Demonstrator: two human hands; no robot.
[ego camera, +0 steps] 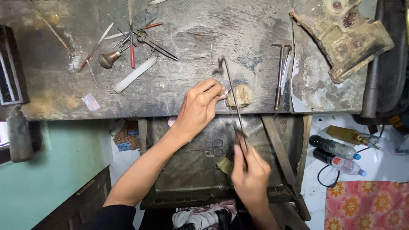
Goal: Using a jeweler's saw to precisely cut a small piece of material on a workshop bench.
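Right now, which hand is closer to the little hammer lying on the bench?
Left. The left hand presses at the bench edge, level with the hammer but well to its side. The right hand holds the saw lower down, over the tray, farther away.

saw frame (232, 91): thin metal, slanted, upright | bench peg (240, 96): worn wood, at bench edge

The old, dark wooden workbench (191, 91) has a small hammer (281, 72), a flat metal file (135, 75), scissors-like dividers (155, 43), a red-handled tool (132, 53), a round-handled tool (109, 58) and a little plastic bag (90, 102) lying on it.
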